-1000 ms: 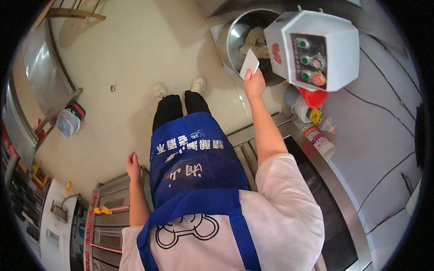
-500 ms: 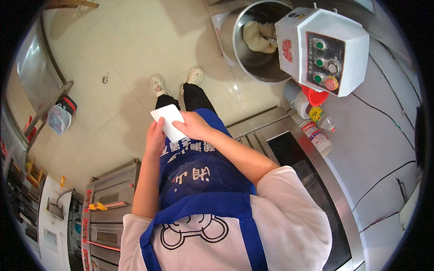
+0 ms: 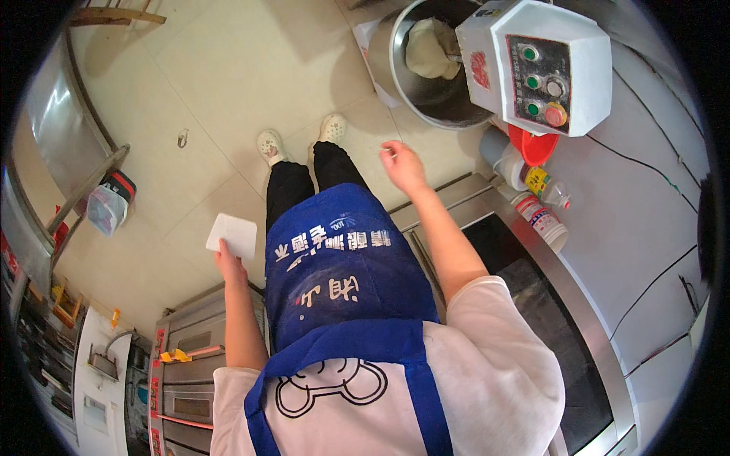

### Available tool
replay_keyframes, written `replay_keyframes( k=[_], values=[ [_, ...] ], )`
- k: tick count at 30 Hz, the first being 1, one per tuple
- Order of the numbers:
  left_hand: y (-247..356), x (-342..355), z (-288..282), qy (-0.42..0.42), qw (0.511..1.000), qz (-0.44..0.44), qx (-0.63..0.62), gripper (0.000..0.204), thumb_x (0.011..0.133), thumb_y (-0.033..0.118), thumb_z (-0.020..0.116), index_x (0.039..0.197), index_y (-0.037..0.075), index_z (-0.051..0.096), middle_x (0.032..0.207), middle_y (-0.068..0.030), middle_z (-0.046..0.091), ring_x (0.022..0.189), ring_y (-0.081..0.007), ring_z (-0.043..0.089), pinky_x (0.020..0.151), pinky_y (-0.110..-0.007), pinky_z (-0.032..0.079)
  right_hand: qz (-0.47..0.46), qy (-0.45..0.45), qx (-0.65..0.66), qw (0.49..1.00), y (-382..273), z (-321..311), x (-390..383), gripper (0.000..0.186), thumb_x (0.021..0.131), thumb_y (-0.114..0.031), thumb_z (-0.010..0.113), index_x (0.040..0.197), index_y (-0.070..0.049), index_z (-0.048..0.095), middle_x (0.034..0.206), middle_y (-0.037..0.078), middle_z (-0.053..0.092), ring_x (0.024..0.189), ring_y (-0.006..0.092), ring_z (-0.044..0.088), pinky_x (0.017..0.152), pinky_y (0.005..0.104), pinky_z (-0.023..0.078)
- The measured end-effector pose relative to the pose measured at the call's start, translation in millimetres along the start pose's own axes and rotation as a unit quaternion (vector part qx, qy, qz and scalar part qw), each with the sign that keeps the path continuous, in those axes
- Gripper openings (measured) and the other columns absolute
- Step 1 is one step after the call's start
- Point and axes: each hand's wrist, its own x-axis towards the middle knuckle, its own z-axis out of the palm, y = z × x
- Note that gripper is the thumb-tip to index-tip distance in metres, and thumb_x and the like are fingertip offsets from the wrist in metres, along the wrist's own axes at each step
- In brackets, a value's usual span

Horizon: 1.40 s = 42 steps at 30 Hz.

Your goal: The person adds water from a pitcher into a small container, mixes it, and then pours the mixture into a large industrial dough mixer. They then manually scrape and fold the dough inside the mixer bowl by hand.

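My left hand (image 3: 230,266) is out to the left, gripping a flat white plastic dough scraper (image 3: 233,235) with rounded corners by its lower edge. To the right, my right hand (image 3: 403,166) reaches forward over the floor, fingers curled together. A tiny pale spot shows at its fingertips, too small to name. Ahead of that hand stands a dough mixer (image 3: 532,72) with a white head and round buttons. Pale dough (image 3: 432,52) hangs on the hook in its steel bowl (image 3: 395,76).
Beside the mixer are a red plastic basin (image 3: 534,144), a clear bottle (image 3: 549,187) with a yellow label and a white tub (image 3: 540,220). A steel-framed unit with a dark top (image 3: 532,304) runs along my right. On the left stand a steel oven (image 3: 190,380) and a steel table (image 3: 68,114).
My hands have parted. The left took the scraper left and nearer my body; the right let go of it and swung right and forward. The dough in the bowl has changed shape.
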Motion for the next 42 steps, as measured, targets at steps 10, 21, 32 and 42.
replay_keyframes(
  k=[10, 21, 32, 42],
  values=[
    [-48, 3, -82, 0.032, 0.999, 0.001, -0.003, 0.041, 0.094, 0.031, 0.053, 0.128, 0.01, 0.046, 0.123, -0.0066, 0.055, 0.109, -0.0241, 0.055, 0.087, -0.041, 0.047, 0.094, 0.108, -0.132, 0.981, 51, -86, -20, 0.047, 0.086, -0.026, 0.06, 0.129, -0.011, 0.048, 0.101, 0.014, 0.064, 0.089, 0.0313, 0.063, 0.079, 0.0424, 0.05],
    [-21, -3, -28, 0.009, 0.999, 0.03, -0.032, 0.043, 0.094, 0.032, 0.053, 0.129, 0.008, 0.046, 0.128, -0.0075, 0.052, 0.115, -0.0217, 0.05, 0.095, -0.04, 0.041, 0.121, 0.254, -0.284, 0.917, 14, -176, 5, 0.083, 0.084, -0.029, 0.061, 0.149, -0.017, 0.011, 0.099, 0.021, 0.063, 0.087, 0.0385, 0.063, 0.073, 0.05, 0.05],
    [3, -12, -7, -0.012, 0.999, 0.046, -0.015, 0.042, 0.094, 0.032, 0.055, 0.127, 0.007, 0.049, 0.128, -0.0078, 0.052, 0.115, -0.0206, 0.051, 0.096, -0.04, 0.041, 0.211, 0.252, -0.363, 0.872, 5, -201, 15, 0.08, 0.086, -0.037, 0.057, 0.146, -0.003, 0.016, 0.089, 0.018, 0.068, 0.076, 0.0385, 0.065, 0.068, 0.0504, 0.05],
    [38, -83, 140, -0.201, 0.979, 0.019, 0.006, 0.035, 0.095, 0.024, 0.055, 0.122, 0.002, 0.053, 0.119, -0.0081, 0.059, 0.107, -0.0175, 0.057, 0.092, -0.034, 0.046, -0.14, 0.013, -0.071, 0.988, -53, -54, -14, 0.045, 0.083, -0.033, 0.064, 0.117, -0.004, 0.058, 0.112, 0.02, 0.06, 0.104, 0.0358, 0.057, 0.089, 0.044, 0.046]
  ],
)
